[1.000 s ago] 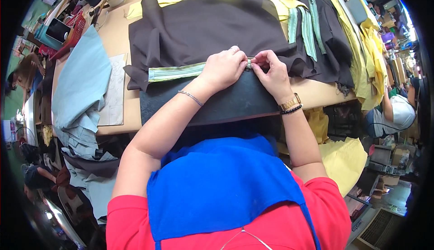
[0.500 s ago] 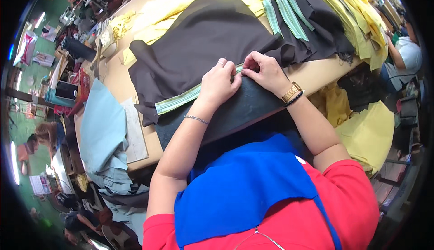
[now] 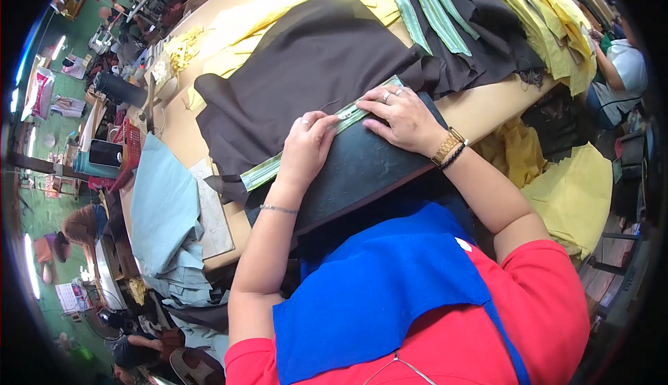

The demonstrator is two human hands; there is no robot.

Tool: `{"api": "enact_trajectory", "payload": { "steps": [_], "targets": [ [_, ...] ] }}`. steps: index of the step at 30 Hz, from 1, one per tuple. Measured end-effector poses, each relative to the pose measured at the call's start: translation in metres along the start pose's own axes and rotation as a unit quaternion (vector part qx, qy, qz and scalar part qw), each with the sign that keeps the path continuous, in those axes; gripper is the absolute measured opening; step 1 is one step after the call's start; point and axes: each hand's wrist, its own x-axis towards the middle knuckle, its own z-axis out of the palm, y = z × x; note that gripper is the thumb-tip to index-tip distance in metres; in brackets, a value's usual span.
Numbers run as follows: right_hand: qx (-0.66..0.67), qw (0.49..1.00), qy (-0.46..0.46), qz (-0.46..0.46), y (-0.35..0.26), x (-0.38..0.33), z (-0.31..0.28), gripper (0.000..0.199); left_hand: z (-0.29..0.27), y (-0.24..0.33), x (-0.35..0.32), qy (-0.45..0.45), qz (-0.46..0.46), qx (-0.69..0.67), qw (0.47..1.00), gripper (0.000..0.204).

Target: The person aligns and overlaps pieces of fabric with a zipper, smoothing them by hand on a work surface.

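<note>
My left hand [image 3: 306, 150] lies flat on a pale green fabric strip [image 3: 268, 169] and on the dark slab [image 3: 355, 176] at the table's near edge. My right hand [image 3: 403, 117], with rings and a gold watch, presses its fingers on the same strip further right. The strip runs along the seam between the slab and a large dark brown cloth [image 3: 313, 65] spread behind it. Neither hand grips anything; both press down with fingers extended.
Yellow cloth pieces [image 3: 550, 16] and green strips [image 3: 431, 9] pile at the back of the wooden table [image 3: 480, 107]. Light blue fabric [image 3: 163, 211] hangs at the left edge. Other people work at the far left, top and right. More yellow cloth [image 3: 570, 190] lies low right.
The view has swung, so the table now looks tilted. My hands went from pinching the strip together to lying spread apart and flat along it.
</note>
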Motion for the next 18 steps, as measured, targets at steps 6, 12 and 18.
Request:
{"api": "enact_trajectory", "payload": {
  "steps": [6, 12, 18],
  "targets": [
    [0.008, 0.999, 0.009, 0.048, -0.019, 0.0, -0.002, 0.031, -0.009, 0.012, -0.028, -0.044, 0.002, -0.001, 0.999, 0.041],
    [0.091, 0.996, 0.006, 0.007, -0.026, 0.037, 0.04, 0.02, -0.014, 0.03, -0.042, -0.13, -0.068, 0.113, 0.983, 0.07],
    [0.039, 0.997, 0.002, -0.064, -0.017, 0.038, 0.041, 0.028, -0.014, 0.03, -0.043, -0.15, -0.077, 0.11, 0.98, 0.072]
  ]
}}
